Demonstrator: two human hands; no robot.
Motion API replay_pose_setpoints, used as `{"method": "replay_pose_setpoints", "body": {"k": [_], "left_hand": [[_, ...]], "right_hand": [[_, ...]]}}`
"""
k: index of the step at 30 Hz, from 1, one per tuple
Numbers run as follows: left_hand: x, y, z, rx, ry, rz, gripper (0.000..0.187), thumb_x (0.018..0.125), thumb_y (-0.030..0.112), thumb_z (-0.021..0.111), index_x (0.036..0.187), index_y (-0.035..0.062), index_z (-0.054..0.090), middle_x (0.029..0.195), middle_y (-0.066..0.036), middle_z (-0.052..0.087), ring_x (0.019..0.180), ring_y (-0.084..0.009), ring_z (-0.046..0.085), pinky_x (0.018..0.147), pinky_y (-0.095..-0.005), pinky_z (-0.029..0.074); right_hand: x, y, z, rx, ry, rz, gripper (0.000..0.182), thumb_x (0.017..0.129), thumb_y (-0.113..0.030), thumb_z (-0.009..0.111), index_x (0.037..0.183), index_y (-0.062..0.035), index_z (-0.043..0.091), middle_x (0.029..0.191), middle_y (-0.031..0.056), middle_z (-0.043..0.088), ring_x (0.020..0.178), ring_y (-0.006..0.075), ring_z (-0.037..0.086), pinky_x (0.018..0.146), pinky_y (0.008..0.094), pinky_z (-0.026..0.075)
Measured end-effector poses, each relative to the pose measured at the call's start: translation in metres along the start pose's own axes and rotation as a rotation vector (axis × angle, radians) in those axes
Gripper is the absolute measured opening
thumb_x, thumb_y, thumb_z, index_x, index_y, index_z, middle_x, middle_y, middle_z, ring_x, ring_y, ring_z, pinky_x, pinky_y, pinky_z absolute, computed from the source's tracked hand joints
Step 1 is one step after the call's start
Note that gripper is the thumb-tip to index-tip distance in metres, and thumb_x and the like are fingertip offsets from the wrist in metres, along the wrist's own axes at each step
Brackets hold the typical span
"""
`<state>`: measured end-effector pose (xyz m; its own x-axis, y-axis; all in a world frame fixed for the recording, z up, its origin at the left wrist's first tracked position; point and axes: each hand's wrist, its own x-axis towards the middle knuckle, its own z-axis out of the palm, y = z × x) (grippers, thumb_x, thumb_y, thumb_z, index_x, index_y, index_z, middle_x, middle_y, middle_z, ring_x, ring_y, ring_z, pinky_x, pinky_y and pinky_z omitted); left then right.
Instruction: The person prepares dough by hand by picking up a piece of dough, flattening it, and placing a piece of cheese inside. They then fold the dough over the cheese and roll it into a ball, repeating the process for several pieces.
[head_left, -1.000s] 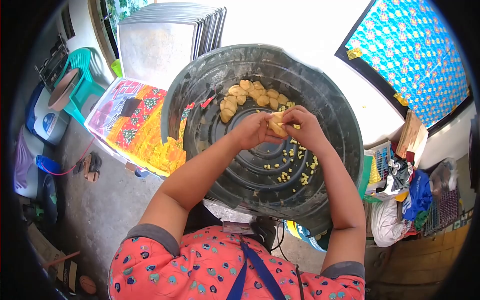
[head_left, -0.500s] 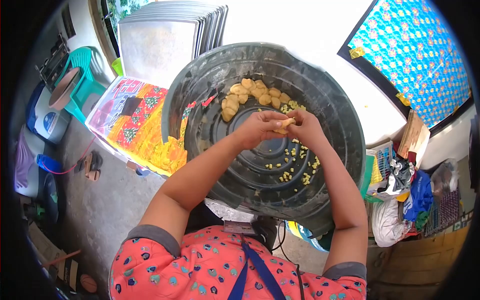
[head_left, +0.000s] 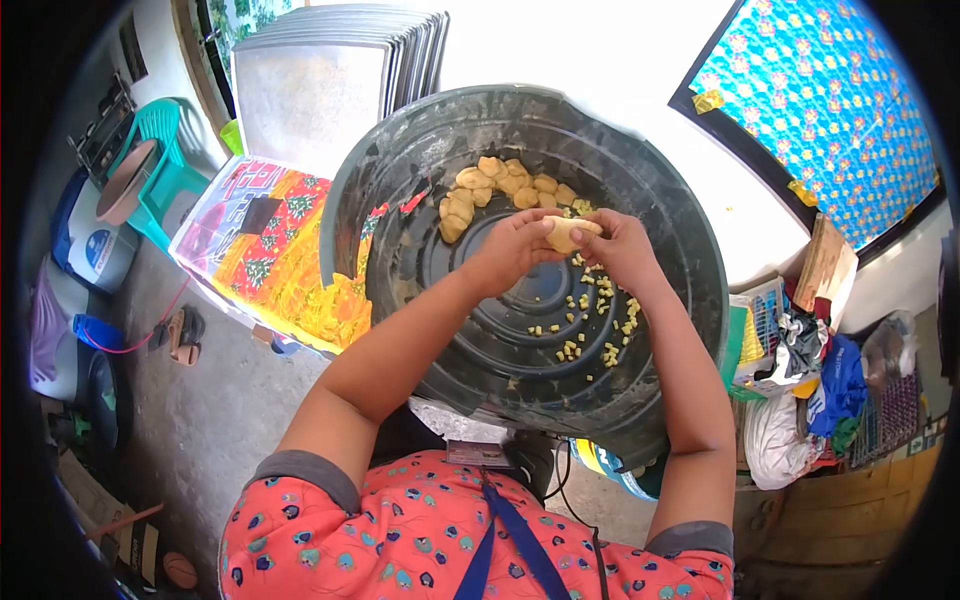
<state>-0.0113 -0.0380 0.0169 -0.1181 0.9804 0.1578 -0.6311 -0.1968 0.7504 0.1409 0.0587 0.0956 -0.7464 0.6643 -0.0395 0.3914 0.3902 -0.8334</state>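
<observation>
Between my two hands is a piece of yellowish dough (head_left: pixel 572 234), held above a big round black basin (head_left: pixel 480 375). My left hand (head_left: pixel 512 250) grips its left side, while my right hand (head_left: pixel 622 248) pinches it from the right, fingers closed on it. Beyond my hands, a group of shaped dough pieces (head_left: pixel 458 212) lies along the basin's far left part. Small pale-yellow cubes (head_left: pixel 603 290) are scattered under and to the right of my hands; some at the back are partly hidden by my fingers.
A stack of metal trays (head_left: pixel 310 95) leans behind the basin. To the left are a colourful covered surface (head_left: pixel 270 240) and a green plastic chair (head_left: pixel 165 180). On the right stand a basket of cloths and bags (head_left: pixel 800 350) and a blue flowered panel (head_left: pixel 820 110).
The dough piece has come up between my fingers and shows a broader, flatter face. My right hand has shifted slightly to the right. The basin appears to be in the same place.
</observation>
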Motion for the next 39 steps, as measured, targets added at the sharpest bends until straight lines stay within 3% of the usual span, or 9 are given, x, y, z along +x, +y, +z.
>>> {"method": "replay_pose_setpoints", "body": {"k": [3,6,10,18,24,28,31,36,39], "left_hand": [[0.0,0.0,-0.002,-0.026,0.007,-0.015,0.033,0.088,0.01,0.058,0.119,-0.0007,0.049,0.111,-0.011,0.057,0.097,-0.0179,0.06,0.082,-0.0284,0.052],[0.002,-0.002,-0.006,0.067,0.05,0.058,0.034,0.088,0.01,0.059,0.118,-0.0021,0.049,0.11,-0.011,0.058,0.096,-0.0183,0.06,0.081,-0.0282,0.053],[0.002,-0.007,-0.002,0.151,0.098,0.097,0.031,0.089,0.007,0.056,0.117,-0.0032,0.05,0.109,-0.011,0.058,0.097,-0.0191,0.061,0.083,-0.0305,0.053],[-0.004,-0.005,0.014,-0.267,-0.055,-0.003,0.03,0.088,0.001,0.049,0.118,-0.0049,0.048,0.112,-0.013,0.056,0.098,-0.0176,0.059,0.086,-0.0293,0.051],[-0.003,-0.008,0.006,-0.037,-0.02,0.103,0.038,0.088,0.005,0.056,0.123,-0.0016,0.045,0.108,-0.01,0.059,0.088,-0.0148,0.06,0.079,-0.027,0.051],[-0.004,0.002,0.013,0.176,-0.005,0.189,0.046,0.088,0.01,0.059,0.129,0.0001,0.041,0.102,-0.008,0.06,0.078,-0.0137,0.06,0.073,-0.0249,0.05],[-0.005,-0.001,0.012,0.228,0.011,0.174,0.056,0.087,0.002,0.055,0.137,0.0014,0.031,0.106,-0.009,0.058,0.083,-0.0147,0.059,0.075,-0.0257,0.049],[-0.006,-0.004,0.005,-0.103,-0.127,-0.018,0.075,0.081,-0.008,0.045,0.144,0.0026,0.006,0.111,-0.01,0.052,0.088,-0.0165,0.057,0.078,-0.0277,0.048],[-0.009,-0.002,0.009,-0.131,-0.172,-0.037,0.08,0.082,-0.008,0.045,0.144,0.0029,-0.003,0.114,-0.01,0.049,0.091,-0.0172,0.057,0.079,-0.0283,0.048]], "right_hand": [[-0.007,-0.002,-0.005,0.043,-0.022,-0.073,0.029,0.084,-0.019,0.065,0.102,0.0037,0.06,0.08,0.0079,0.064,0.066,0.0113,0.061,0.062,0.0232,0.05],[-0.007,-0.003,-0.004,0.621,0.0,0.034,0.026,0.084,-0.016,0.065,0.102,0.0029,0.06,0.082,0.0086,0.065,0.068,0.0129,0.062,0.064,0.0239,0.052],[0.0,0.009,-0.006,0.472,0.061,-0.001,0.019,0.084,-0.013,0.065,0.095,0.0019,0.062,0.087,0.0085,0.064,0.071,0.0141,0.062,0.065,0.0238,0.053],[-0.004,0.012,0.024,-0.19,0.333,-0.32,0.015,0.081,-0.013,0.068,0.083,0.0009,0.064,0.083,0.0039,0.062,0.074,0.0119,0.058,0.064,0.0256,0.047],[-0.003,0.011,0.006,0.078,0.07,-0.278,0.024,0.084,-0.019,0.066,0.097,0.0017,0.064,0.095,0.0048,0.062,0.081,0.0131,0.058,0.072,0.0255,0.045],[-0.008,0.008,0.003,0.442,0.037,0.019,0.037,0.083,-0.023,0.067,0.11,0.001,0.06,0.096,0.0062,0.063,0.085,0.0121,0.058,0.075,0.0261,0.047],[-0.009,0.009,0.002,0.346,-0.105,0.03,0.041,0.082,-0.024,0.068,0.113,0.002,0.058,0.099,0.007,0.063,0.087,0.0125,0.058,0.078,0.0267,0.047],[-0.013,-0.003,0.009,-0.048,-0.111,-0.092,0.041,0.081,-0.023,0.069,0.112,0.0007,0.059,0.098,0.0072,0.063,0.09,0.0148,0.059,0.08,0.0276,0.047],[-0.017,-0.007,0.01,-0.003,-0.172,-0.16,0.039,0.081,-0.022,0.069,0.111,0.0001,0.059,0.099,0.0079,0.064,0.094,0.0156,0.059,0.081,0.0283,0.047]]}}
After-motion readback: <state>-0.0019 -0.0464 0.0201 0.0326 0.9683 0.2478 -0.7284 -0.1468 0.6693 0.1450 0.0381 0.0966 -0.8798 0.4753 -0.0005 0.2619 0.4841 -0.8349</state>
